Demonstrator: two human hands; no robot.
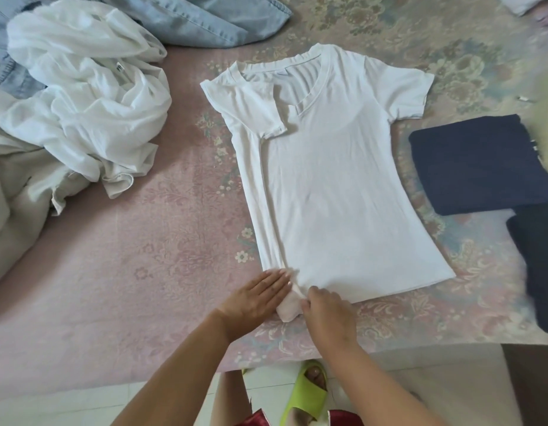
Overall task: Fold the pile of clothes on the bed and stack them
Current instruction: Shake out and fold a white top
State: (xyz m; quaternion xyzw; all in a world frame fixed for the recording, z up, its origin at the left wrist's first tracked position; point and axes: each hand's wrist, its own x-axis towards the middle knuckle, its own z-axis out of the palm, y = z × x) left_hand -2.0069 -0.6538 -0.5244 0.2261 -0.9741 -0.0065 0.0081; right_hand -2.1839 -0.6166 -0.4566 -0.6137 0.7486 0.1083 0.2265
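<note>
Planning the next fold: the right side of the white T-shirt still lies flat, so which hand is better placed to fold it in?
Probably the right hand: it pinches the T-shirt hem nearer that side, while the left hand presses the folded left edge.

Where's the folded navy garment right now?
In the head view, the folded navy garment lies on the bed's right side, just right of the white T-shirt, above another dark folded piece.

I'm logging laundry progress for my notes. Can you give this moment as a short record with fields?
surface: bed with pink floral cover
item in work: white t-shirt, spread flat, left side and sleeve folded in, right sleeve still out
left hand: flat on the shirt's lower left corner
right hand: pinching the hem
unfolded pile: white and denim clothes, far left
folded: two dark garments, right side
floor: green slipper
</note>
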